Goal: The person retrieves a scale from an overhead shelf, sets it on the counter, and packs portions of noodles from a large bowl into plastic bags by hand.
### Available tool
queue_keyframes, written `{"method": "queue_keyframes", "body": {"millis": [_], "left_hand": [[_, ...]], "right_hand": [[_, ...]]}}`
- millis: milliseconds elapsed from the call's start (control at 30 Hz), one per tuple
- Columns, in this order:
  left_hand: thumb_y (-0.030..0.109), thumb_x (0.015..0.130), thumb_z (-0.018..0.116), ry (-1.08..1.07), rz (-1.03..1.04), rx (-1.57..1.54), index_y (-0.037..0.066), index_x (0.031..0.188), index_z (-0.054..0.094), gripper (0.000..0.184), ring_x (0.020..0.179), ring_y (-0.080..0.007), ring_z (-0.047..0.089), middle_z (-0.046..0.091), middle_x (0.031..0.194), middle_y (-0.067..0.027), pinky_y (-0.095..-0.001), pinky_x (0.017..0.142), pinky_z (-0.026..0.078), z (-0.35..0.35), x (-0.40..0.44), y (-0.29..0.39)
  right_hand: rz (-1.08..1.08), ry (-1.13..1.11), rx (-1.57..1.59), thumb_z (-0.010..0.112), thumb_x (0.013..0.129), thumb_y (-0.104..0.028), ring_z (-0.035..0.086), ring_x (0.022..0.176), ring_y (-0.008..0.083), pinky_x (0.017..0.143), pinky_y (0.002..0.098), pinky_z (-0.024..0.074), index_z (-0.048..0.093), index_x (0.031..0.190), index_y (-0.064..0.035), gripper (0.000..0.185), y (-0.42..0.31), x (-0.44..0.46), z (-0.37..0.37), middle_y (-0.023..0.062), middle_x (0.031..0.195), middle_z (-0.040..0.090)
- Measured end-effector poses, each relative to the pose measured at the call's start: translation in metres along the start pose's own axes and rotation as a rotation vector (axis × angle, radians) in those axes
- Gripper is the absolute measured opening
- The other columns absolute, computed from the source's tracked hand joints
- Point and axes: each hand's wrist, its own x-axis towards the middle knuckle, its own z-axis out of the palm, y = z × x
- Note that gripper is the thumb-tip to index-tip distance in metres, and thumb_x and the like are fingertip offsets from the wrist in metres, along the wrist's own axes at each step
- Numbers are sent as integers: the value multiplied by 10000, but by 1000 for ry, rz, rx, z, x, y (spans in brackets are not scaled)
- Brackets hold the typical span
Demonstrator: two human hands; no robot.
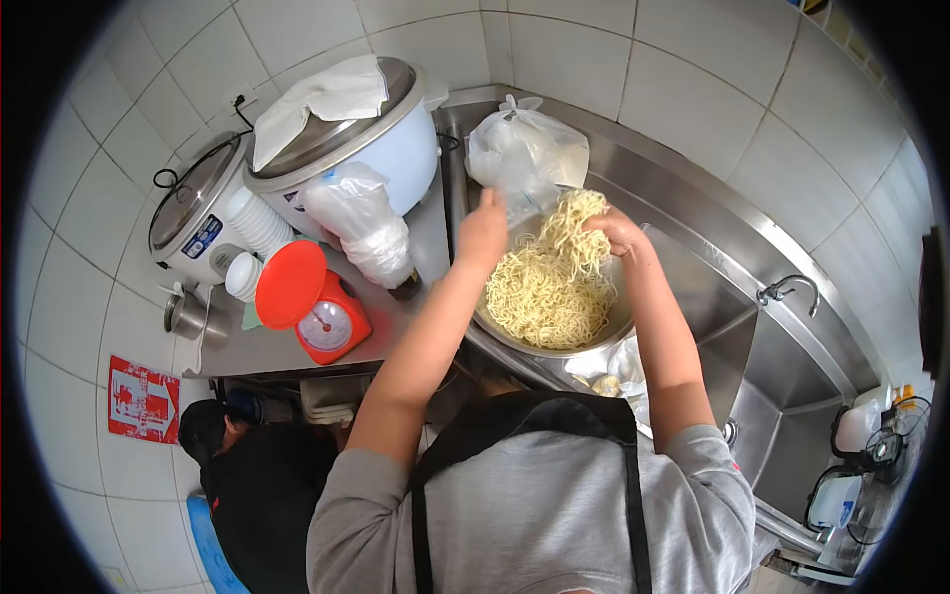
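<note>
A wide metal bowl [625,315] full of pale yellow noodles [549,302] sits at the sink's left side. Above its right part, my right hand [619,234] is closed on a clump of the noodles, with strands hanging down. My left hand [483,234] is closed on a thin clear plastic bag [524,188] over the bowl's upper left edge. Behind the bowl lies a tied white plastic bag [510,139]. More plastic with pale contents [609,381] shows at the bowl's lower right.
On the left counter stand a red scale [332,322], stacked white cups [259,226], a wrapped plastic bundle [361,228] and two large cookers [406,158] [193,198]. Right are the sink basin [792,366] and faucet [790,287]. A person in black [262,495] crouches lower left.
</note>
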Motion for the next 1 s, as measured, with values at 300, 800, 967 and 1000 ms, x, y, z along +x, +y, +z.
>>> {"method": "queue_keyframes", "body": {"millis": [300, 800, 967, 1000], "left_hand": [[38, 738, 563, -849, -256, -717, -13, 1148, 521, 416, 1012, -360, 541, 533, 1110, -243, -364, 870, 440, 17, -1, 43], [-91, 682, 548, -768, -172, -844, 18, 1239, 408, 585, 631, -148, 612, 601, 889, -138, -247, 485, 513, 5, -4, 35], [-71, 657, 595, -602, -117, -703, -31, 1204, 432, 573, 725, -247, 633, 480, 1141, -192, -291, 493, 541, 12, -20, 43], [-70, 656, 594, -574, -120, -639, -34, 1200, 434, 567, 774, -269, 629, 440, 1188, -198, -299, 497, 545, 12, -24, 47]], "right_hand": [[-208, 142, 42, 591, 671, 99, 638, 851, 219, 735, 318, 545, 543, 1089, 20, 428, 3, -29, 21, 120, 977, 631], [-218, 194, -155, 605, 648, 64, 574, 941, 167, 833, 277, 454, 535, 1115, 7, 476, 28, -31, 40, 74, 1008, 613], [31, 186, -505, 642, 664, -24, 600, 860, 175, 777, 290, 475, 543, 1121, 43, 472, 52, -16, 33, 99, 969, 630], [79, 220, -551, 643, 671, -31, 612, 836, 184, 751, 296, 489, 545, 1111, 60, 460, 55, -11, 31, 112, 952, 636]]}}
